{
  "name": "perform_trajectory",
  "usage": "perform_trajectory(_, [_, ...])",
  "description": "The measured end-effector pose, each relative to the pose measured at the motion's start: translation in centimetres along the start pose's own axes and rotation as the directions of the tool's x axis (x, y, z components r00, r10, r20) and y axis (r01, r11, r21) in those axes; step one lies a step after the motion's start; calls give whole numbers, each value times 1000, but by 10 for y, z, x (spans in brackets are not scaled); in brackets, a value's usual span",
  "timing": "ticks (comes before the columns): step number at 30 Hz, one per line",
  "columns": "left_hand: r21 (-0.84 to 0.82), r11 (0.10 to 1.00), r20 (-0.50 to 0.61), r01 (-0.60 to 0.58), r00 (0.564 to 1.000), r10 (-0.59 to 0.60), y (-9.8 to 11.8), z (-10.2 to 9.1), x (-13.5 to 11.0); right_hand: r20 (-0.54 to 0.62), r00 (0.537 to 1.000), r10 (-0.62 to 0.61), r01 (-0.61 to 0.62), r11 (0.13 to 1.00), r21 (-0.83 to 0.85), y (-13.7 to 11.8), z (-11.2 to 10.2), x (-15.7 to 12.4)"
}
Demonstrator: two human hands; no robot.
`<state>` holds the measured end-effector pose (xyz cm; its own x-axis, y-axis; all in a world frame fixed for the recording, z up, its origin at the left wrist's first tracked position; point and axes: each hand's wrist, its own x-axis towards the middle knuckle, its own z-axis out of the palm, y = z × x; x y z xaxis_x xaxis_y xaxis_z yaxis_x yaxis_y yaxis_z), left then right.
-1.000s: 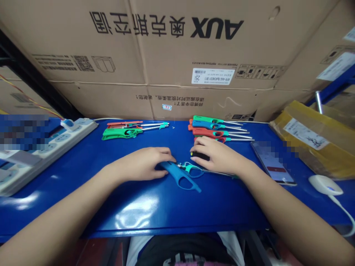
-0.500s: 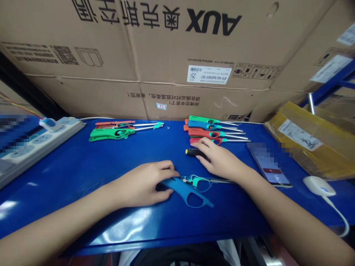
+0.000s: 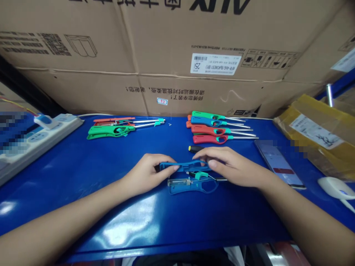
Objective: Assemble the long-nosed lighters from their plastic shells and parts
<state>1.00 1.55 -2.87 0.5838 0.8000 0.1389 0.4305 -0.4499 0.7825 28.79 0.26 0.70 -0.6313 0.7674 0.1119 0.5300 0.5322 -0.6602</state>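
Note:
My left hand (image 3: pixel 148 173) pinches the left end of a blue lighter shell half (image 3: pixel 184 167), which is turned up on its edge with the ribbed inside showing. At the shell's other end, my right hand (image 3: pixel 235 166) has thumb and fingers around the tip, partly hiding it. Just below lies the opened blue lighter body (image 3: pixel 180 188), with a clear fuel tank, a green trigger piece (image 3: pixel 200 175), a wire and a metal tube running under my right hand. Behind my right fingers, a black screwdriver handle (image 3: pixel 195 149) with a yellow end rests on the table.
Several assembled lighters (image 3: pixel 208 129) lie at the back right, and opened green and red ones (image 3: pixel 111 130) at the back left. A power strip (image 3: pixel 36 138) stands left. A phone (image 3: pixel 279 166), a white device (image 3: pixel 334 187) and a taped package (image 3: pixel 313 133) sit right. A carton (image 3: pixel 166 77) walls the back.
My left hand has lifted and turned the blue shell half off the lighter body, exposing the tank. My right hand has left the screwdriver and come to the shell's right end.

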Motion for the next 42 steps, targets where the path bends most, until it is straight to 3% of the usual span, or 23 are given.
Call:
perform_trajectory(6, [-222, 963, -19, 154, 987, -162, 0, -1, 4, -20, 999, 29, -31, 990, -138, 1, 6, 2])
perform_trajectory(15, [-298, 945, -42, 132, 988, -151, -1, 1, 6, -126, 992, 19, -53, 962, -269, 8, 11, 2])
perform_trajectory(18, [-176, 980, -110, 88, 988, -108, 0, 0, 1, -174, 984, 32, -71, 972, -225, 11, 10, 4])
perform_trajectory(20, [20, 999, -155, 42, 987, -38, 4, 0, -4, -227, 972, 59, -96, 983, -156, 14, 7, 5])
perform_trajectory(24, [266, 964, -3, -26, 1000, 28, 13, 5, -15, -300, 942, 151, -158, 987, 2, 12, -3, 2])
perform_trajectory(26, [279, 960, 40, -21, 999, 10, 13, 9, -18, -247, 950, 191, -179, 981, 69, 6, -8, 0])
perform_trajectory(30, [199, 980, 2, -25, 1000, 26, 4, 9, -15, -26, 983, 184, -182, 981, 69, -12, -12, -6])
perform_trajectory(33, [229, 971, -45, -68, 996, 80, -1, 7, -10, 51, 996, 72, -67, 992, -108, -20, -7, -8])
perform_trajectory(37, [257, 960, -21, -114, 992, 123, -1, 6, -7, 128, 990, 63, -10, 926, -377, -20, 6, -7])
perform_trajectory(42, [262, 957, -40, -124, 989, 139, -3, 6, -6, 132, 987, 92, -21, 888, -459, -20, 12, -6])
